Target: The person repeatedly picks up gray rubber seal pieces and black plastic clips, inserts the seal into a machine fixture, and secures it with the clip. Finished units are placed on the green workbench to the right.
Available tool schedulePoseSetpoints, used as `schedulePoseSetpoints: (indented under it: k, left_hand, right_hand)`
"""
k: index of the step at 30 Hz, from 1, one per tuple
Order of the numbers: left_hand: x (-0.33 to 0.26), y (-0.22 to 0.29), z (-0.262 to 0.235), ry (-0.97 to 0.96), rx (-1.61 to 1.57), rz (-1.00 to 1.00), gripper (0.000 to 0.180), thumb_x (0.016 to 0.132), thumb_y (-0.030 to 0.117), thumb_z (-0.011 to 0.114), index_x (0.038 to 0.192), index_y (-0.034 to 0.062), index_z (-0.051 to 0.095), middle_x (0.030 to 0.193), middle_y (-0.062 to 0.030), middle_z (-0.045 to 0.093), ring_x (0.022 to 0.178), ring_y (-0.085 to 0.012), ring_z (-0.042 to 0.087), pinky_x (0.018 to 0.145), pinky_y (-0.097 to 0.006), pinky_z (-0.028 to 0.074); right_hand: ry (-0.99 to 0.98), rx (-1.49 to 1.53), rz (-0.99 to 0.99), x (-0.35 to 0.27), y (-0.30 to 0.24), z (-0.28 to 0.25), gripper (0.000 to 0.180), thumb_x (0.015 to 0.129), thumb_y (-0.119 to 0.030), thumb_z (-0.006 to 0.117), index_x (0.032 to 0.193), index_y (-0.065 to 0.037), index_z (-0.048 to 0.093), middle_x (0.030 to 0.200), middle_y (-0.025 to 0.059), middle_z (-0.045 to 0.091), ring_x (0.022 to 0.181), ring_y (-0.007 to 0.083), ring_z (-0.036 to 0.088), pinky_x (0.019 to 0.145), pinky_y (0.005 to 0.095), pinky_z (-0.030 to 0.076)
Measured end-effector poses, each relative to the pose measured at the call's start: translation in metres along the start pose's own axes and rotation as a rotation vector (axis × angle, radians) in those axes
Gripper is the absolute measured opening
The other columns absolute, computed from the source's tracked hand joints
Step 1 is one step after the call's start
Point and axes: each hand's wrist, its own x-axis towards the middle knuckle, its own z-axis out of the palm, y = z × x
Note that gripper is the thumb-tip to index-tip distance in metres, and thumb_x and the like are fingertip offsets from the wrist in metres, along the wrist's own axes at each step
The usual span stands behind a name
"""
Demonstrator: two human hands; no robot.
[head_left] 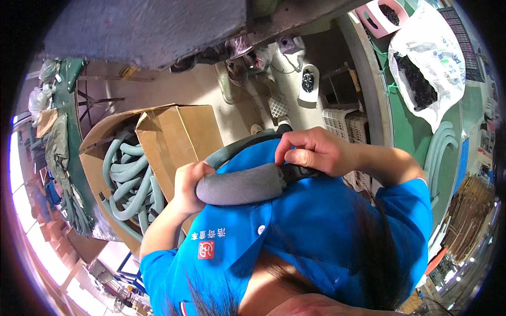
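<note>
A thick, curved grey foam tube (240,187) lies across the front of my blue shirt. My left hand (191,184) is closed around its left end. At the tube's ragged right end a dark piece (298,171) comes out, and my right hand (315,151) is curled over it with thumb and forefinger pinched together. My right fingers partly hide that piece, so its shape is unclear. Behind the foam tube, a thinner grey-green curved tube (224,156) arcs from my left hand toward my right.
An open cardboard box (182,134) full of grey-green foam tubes stands at the left. On the green table (403,138) at the right lie a white sack (443,55) of black pieces and several curved tubes (441,152). White crates (342,122) stand below. A dark machine surface (153,31) overhangs the far side.
</note>
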Motion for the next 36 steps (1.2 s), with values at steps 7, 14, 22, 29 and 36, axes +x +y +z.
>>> schedulePoseSetpoints:
  k: [7, 14, 22, 29, 36]
  left_hand:
    - [0.013, -0.042, 0.008, -0.082, -0.081, 0.060, 0.037, 0.057, 0.013, 0.075, 0.090, 0.0082, 0.058, 0.095, -0.0099, 0.058, 0.095, -0.0299, 0.055, 0.083, -0.039, 0.044]
    - [0.071, 0.054, -0.030, -0.152, -0.036, 0.114, 0.065, 0.066, 0.021, 0.075, 0.122, 0.0021, 0.048, 0.120, -0.0154, 0.053, 0.118, -0.0353, 0.047, 0.100, -0.041, 0.037]
    - [0.098, 0.082, -0.002, -0.594, -0.045, 0.161, 0.049, 0.073, 0.027, 0.076, 0.110, 0.0000, 0.058, 0.093, -0.0191, 0.062, 0.083, -0.0330, 0.062, 0.072, -0.038, 0.049]
    - [0.081, 0.091, 0.017, -0.455, -0.170, 0.167, 0.044, 0.074, 0.027, 0.076, 0.105, 0.0014, 0.058, 0.085, -0.0135, 0.062, 0.076, -0.0327, 0.062, 0.066, -0.038, 0.049]
    - [0.073, 0.082, 0.042, -0.245, -0.154, 0.317, 0.027, 0.071, 0.015, 0.075, 0.090, 0.0018, 0.060, 0.061, -0.0091, 0.057, 0.052, -0.0286, 0.058, 0.046, -0.036, 0.043]
  right_hand:
    - [-0.034, -0.034, -0.012, -0.018, 0.006, -0.014, 0.032, 0.099, -0.028, 0.042, 0.110, -0.005, 0.061, 0.067, -0.0005, 0.048, 0.063, 0.0074, 0.043, 0.059, 0.0236, 0.036]
    - [0.082, -0.062, -0.090, -0.011, 0.011, -0.027, 0.025, 0.098, -0.019, 0.045, 0.107, -0.002, 0.060, 0.074, 0.0004, 0.054, 0.066, 0.0057, 0.045, 0.060, 0.0217, 0.036]
    - [-0.012, -0.205, -0.112, -0.028, -0.014, -0.034, 0.027, 0.097, -0.023, 0.047, 0.104, 0.000, 0.061, 0.080, 0.0030, 0.060, 0.072, 0.0059, 0.049, 0.063, 0.0220, 0.040]
    - [0.026, -0.065, -0.088, -0.043, -0.012, -0.042, 0.027, 0.097, -0.025, 0.050, 0.100, -0.004, 0.066, 0.078, 0.0007, 0.062, 0.070, 0.0049, 0.050, 0.062, 0.0220, 0.040]
    - [-0.015, -0.295, -0.324, -0.045, -0.004, -0.045, 0.020, 0.096, -0.018, 0.050, 0.103, -0.006, 0.063, 0.071, 0.0067, 0.063, 0.054, 0.0163, 0.056, 0.049, 0.0273, 0.039]
